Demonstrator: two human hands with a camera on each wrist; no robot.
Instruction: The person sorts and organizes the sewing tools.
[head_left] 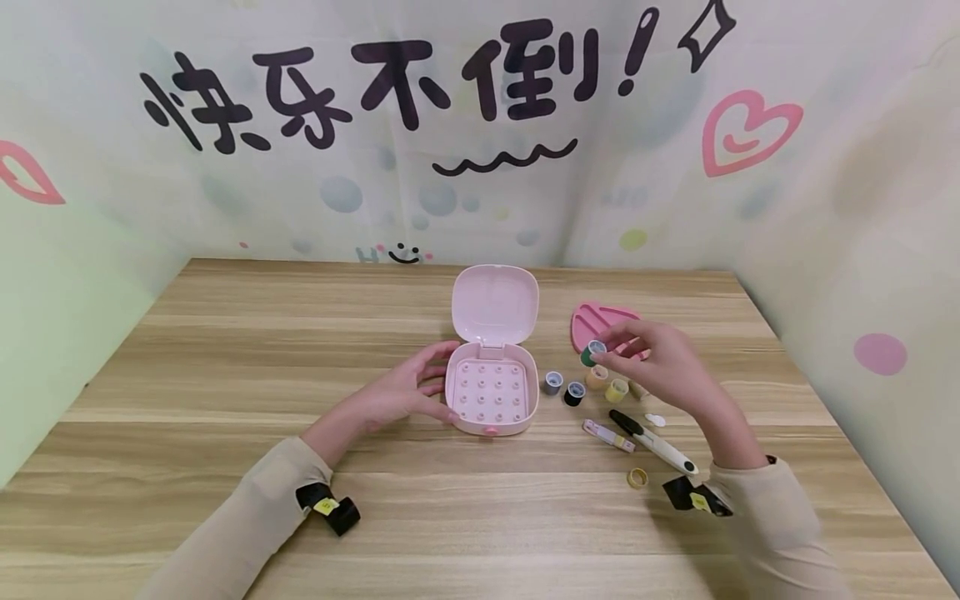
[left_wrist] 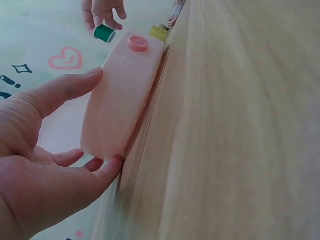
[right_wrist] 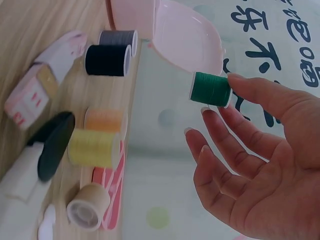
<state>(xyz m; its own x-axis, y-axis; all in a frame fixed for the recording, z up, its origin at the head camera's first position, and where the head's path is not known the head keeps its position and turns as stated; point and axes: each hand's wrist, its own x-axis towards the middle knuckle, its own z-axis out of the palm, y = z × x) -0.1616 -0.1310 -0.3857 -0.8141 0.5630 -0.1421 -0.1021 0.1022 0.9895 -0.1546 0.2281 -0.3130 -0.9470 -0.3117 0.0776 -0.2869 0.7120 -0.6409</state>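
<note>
A pink box (head_left: 474,427) stands on the table with its lid (head_left: 495,304) raised at the back and several small pegs on its inner floor. My left hand (head_left: 405,387) holds its left side, thumb near the front corner and fingertips toward the back. My right hand (head_left: 663,362) pinches a green thread spool (right_wrist: 210,89) between thumb and fingers, up above the other spools. On the table near it are a grey spool (head_left: 553,382), a black spool (head_left: 574,394), an orange spool (head_left: 597,377), a yellow spool (head_left: 617,390) and a beige spool (right_wrist: 89,206).
A pink divided tray (head_left: 588,321) lies behind the spools, partly hidden by the right hand. Nearer the front lie a small pink and white tool (head_left: 607,435), a long black and white tool (head_left: 656,443), a small white piece (head_left: 655,420) and a gold ring (head_left: 637,477).
</note>
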